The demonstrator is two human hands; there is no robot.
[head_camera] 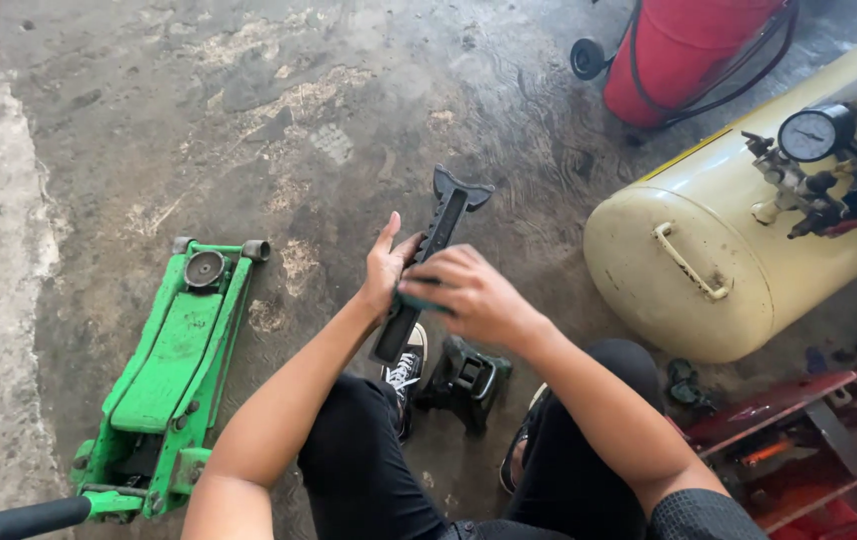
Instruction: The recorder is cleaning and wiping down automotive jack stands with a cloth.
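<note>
My left hand grips a long black ratchet post of a jack stand at its lower part, holding it tilted with its saddle end pointing away from me. My right hand lies over the post's middle, fingers closed on a small green cloth pressed against the metal. The dark jack stand base sits on the concrete floor between my knees, just below both hands.
A green floor jack lies to my left with its black handle at the bottom left. A cream air compressor tank with a gauge stands at right, a red cylinder behind it, and a red tool tray at lower right.
</note>
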